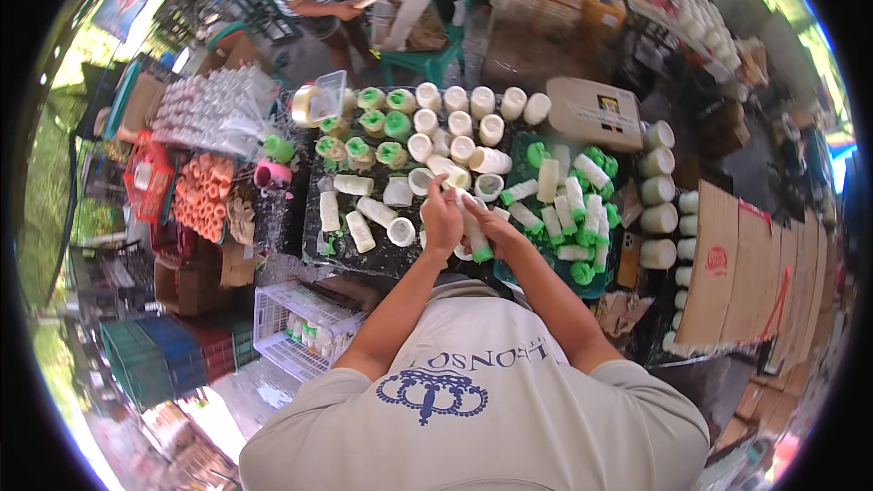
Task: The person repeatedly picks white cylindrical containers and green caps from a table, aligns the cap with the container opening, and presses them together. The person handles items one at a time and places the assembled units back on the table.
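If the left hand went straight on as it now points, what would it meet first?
Probably the cream-white cylinder just beyond the left hand; depth is unclear, and they may be touching.

beige short-sleeved shirt (536,414), dark blue crown print (431,395)

Left edge: daylight streaming in, blowing out white
Counter (373,261): lying in even shade
Cardboard (750,264): bowing toward rim
Corners: going black

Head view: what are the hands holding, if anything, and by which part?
Right hand: a white, green-ended cylinder, by its side, green end exposed. Left hand: any hold cannot be told.
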{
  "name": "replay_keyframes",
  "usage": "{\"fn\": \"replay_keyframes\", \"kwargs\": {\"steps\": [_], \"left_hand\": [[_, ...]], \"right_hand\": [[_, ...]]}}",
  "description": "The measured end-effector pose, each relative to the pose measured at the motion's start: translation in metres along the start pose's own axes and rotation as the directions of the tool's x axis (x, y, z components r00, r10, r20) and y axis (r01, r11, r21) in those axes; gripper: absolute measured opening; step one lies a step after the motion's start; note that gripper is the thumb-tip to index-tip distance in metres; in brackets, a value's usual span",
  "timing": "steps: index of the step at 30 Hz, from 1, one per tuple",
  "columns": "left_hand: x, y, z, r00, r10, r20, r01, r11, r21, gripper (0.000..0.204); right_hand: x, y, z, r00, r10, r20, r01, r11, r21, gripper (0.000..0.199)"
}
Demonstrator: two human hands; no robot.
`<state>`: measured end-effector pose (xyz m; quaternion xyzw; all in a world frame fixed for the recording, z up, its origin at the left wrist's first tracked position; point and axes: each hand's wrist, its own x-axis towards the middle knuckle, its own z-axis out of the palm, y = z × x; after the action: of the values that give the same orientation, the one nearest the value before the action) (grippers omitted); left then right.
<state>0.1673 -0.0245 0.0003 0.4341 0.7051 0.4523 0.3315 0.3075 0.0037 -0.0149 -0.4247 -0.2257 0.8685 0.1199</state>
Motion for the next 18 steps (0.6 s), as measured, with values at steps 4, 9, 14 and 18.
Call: {"fn": "replay_keyframes", "kwargs": {"steps": [4,9,14,18], "left_hand": [[0.018,-0.051,0.020,0.792,-0.601,-0.104,0.438,0.680,-0.588,0.024],[0.050,-0.106,-0.007,0.676,-0.723,0.143,0.586,0.409,-0.700,0.031],[0.026,-0.060,0.006,0.736,-0.478,0.480,0.659,0.344,-0.669,0.032],[0.016,-0.050,0.012,0.701,-0.314,0.640,0.712,0.343,-0.612,0.048]], "right_hand": [[-0.029,-0.014,0.000,0.992,0.044,0.122,0.005,0.928,-0.374,0.058],[-0.071,-0.009,-0.042,0.981,-0.182,-0.070,0.119,0.842,-0.526,0.063],[-0.032,0.009,-0.136,0.555,-0.774,-0.304,-0.132,0.278,-0.951,0.058],[-0.018,0.002,-0.150,0.544,-0.838,-0.047,-0.183,-0.063,-0.981,0.053]]}}
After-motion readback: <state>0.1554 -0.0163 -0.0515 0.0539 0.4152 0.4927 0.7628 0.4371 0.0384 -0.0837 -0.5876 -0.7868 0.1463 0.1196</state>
